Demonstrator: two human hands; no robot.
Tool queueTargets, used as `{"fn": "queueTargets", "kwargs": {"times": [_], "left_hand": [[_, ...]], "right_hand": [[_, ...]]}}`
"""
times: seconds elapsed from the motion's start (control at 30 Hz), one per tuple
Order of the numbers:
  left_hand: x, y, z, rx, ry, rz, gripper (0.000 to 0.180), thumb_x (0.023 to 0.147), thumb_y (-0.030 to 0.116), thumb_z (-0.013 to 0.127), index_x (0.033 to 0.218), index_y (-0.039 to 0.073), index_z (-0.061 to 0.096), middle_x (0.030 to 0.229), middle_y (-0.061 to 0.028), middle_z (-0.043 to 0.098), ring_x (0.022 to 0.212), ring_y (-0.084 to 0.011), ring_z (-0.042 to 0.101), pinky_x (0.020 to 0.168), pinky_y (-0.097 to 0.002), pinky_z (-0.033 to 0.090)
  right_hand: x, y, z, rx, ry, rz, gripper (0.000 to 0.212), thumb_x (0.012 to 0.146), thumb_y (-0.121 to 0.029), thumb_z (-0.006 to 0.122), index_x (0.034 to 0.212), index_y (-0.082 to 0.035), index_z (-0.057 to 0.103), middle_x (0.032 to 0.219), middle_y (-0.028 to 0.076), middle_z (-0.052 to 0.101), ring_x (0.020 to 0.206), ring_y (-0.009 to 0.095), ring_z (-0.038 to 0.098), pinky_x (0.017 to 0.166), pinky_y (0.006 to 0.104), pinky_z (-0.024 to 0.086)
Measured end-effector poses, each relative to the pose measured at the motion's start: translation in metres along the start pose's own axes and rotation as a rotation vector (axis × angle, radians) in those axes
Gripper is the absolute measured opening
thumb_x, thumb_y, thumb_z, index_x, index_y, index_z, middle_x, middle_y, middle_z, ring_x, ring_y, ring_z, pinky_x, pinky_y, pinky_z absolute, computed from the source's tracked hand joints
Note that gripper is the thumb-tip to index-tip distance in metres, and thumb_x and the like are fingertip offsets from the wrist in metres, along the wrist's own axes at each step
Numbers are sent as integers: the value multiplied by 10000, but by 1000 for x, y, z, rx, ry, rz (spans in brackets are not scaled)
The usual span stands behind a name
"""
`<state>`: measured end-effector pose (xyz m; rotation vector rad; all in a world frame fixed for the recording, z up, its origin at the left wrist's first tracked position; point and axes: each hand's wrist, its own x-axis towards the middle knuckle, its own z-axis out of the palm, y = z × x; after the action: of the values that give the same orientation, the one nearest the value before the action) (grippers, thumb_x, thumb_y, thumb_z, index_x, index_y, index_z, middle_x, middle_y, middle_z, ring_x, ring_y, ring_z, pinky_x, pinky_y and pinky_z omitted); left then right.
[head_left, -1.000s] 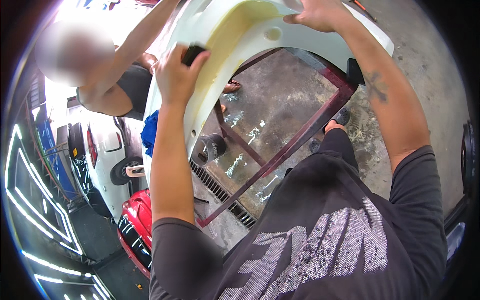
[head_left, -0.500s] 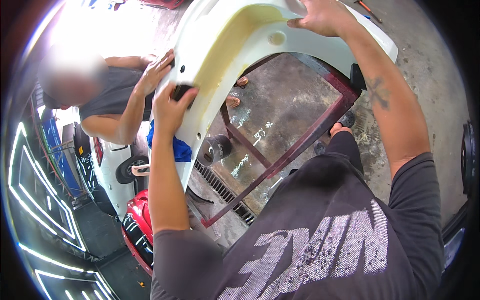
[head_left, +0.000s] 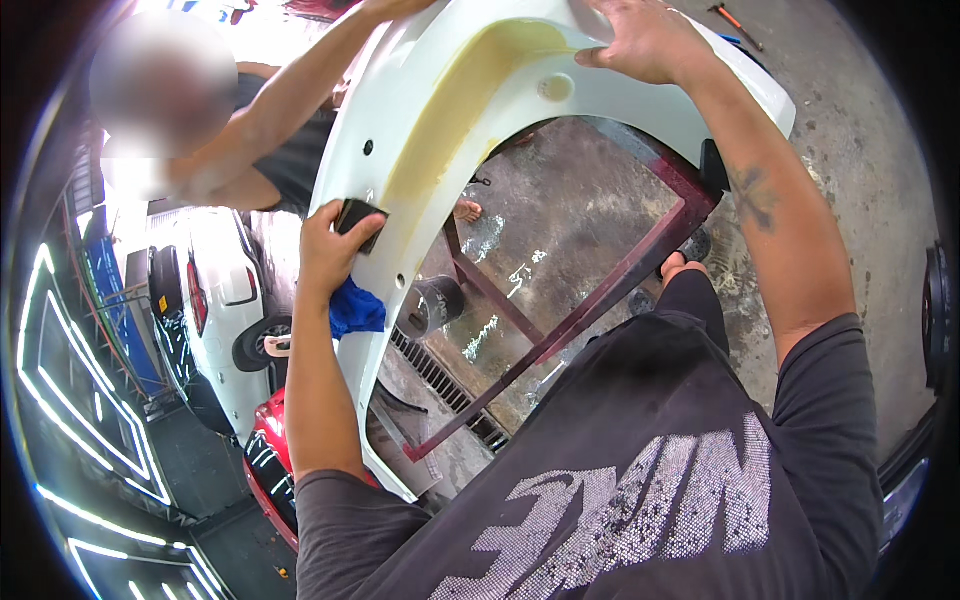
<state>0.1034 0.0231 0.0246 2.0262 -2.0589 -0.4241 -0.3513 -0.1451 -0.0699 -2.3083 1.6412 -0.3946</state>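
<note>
A curved white car bumper (head_left: pixel 412 235) with a yellowish sanded band (head_left: pixel 432 150) lies over a dark red metal stand (head_left: pixel 625 278). My left hand (head_left: pixel 328 248) is closed around a small black sanding block (head_left: pixel 358 222), thumb on top, against the bumper's left part. Just below that hand, a crumpled blue cloth (head_left: pixel 357 308) rests on the bumper. At the top of the view my right hand (head_left: pixel 648 42) lies on the bumper's upper curve, thumb stretched out; its fingertips are partly cut off by the frame edge.
A co-worker's arm (head_left: pixel 295 95) reaches over the bumper's far left side. A grey bucket (head_left: pixel 432 303) stands beneath, beside a floor drain grate (head_left: pixel 440 375). White (head_left: pixel 225 300) and red (head_left: pixel 270 425) cars are at left. An orange-handled tool (head_left: pixel 738 25) lies on the floor.
My left hand has drawn the sanding block down along the bumper, toward me. The co-worker's arm has moved up to the bumper's top edge. My right hand has hardly moved.
</note>
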Motion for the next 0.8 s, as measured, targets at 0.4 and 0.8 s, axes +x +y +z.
{"fn": "queueTargets", "kwargs": {"times": [0.4, 0.8], "left_hand": [[22, -17, -10, -89, -142, -125, 426, 936, 375, 960, 1067, -17, 856, 950, -74, 841, 890, -125, 749, 845, -339, 589], [0, -3, -2, 54, 9, 7, 600, 838, 597, 944, 927, 17, 820, 843, -229, 729, 822, -368, 709, 789, -507, 548]], "right_hand": [[18, 27, 33, -30, 74, 33, 1105, 949, -666, 822, 1839, -453, 202, 1915, 162, 229, 1744, 394, 288, 1392, 566, 337], [1, 3, -5, -32, -59, 106, 1089, 957, -571, 847, 1839, -446, 221, 1917, 148, 233, 1743, 378, 299, 1403, 498, 325]]}}
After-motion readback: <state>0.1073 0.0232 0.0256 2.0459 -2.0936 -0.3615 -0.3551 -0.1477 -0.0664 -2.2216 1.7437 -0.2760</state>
